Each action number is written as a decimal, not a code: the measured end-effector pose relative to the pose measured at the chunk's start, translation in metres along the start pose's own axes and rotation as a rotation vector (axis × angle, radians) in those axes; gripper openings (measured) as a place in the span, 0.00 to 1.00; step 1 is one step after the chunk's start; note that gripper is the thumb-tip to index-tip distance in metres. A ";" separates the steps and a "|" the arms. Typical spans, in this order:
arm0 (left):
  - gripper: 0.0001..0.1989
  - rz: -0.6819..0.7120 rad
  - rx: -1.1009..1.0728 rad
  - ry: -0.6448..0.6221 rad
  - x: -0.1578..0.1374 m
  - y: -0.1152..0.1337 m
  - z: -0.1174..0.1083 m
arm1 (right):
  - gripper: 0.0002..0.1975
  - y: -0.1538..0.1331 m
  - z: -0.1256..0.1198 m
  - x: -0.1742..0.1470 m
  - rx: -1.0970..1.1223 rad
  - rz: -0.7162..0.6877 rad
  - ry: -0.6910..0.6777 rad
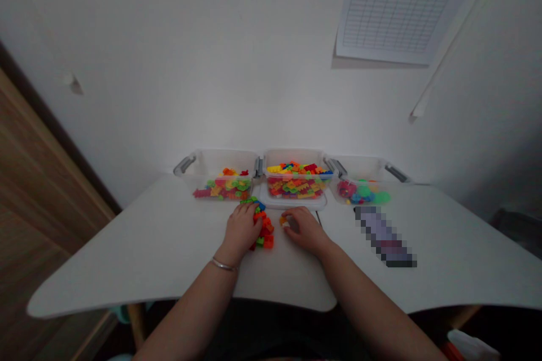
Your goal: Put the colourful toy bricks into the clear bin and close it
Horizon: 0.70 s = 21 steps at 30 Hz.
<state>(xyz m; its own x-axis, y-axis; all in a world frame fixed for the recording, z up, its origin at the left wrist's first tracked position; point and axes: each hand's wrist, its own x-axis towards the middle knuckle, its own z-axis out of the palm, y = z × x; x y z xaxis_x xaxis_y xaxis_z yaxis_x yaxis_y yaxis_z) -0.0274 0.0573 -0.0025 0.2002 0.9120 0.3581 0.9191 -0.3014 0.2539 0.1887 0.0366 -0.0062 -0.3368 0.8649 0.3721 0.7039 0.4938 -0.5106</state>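
Note:
In the head view, my left hand curls over the left side of a cluster of joined building blocks on the white table. The cluster is mostly orange and red, with green and blue pieces at its far end and a green one near the front. Its left part is hidden under my fingers. Just to the right, my right hand holds a small yellow-orange building block between thumb and fingertips, apart from the cluster. Exactly what shape that block has is too small to tell.
Three clear plastic boxes line the wall: a left box and a middle box with colourful blocks, and a right box with round pieces. A lid lies under the middle box. A blurred-out phone-like object rests on the right.

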 end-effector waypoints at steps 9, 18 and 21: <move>0.20 0.000 0.004 -0.007 0.000 -0.001 -0.001 | 0.21 0.005 0.003 0.000 -0.008 0.061 0.051; 0.20 0.001 0.003 -0.005 0.000 0.000 -0.002 | 0.15 0.012 0.003 0.000 -0.081 0.220 0.088; 0.20 0.001 0.003 -0.011 0.000 0.000 -0.002 | 0.13 0.015 0.005 0.000 -0.091 0.227 0.126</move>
<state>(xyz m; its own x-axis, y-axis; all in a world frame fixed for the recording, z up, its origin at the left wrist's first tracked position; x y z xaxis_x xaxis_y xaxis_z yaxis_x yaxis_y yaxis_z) -0.0283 0.0562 -0.0004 0.2047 0.9146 0.3487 0.9200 -0.3014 0.2505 0.1961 0.0450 -0.0179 -0.0876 0.9319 0.3519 0.8079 0.2731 -0.5223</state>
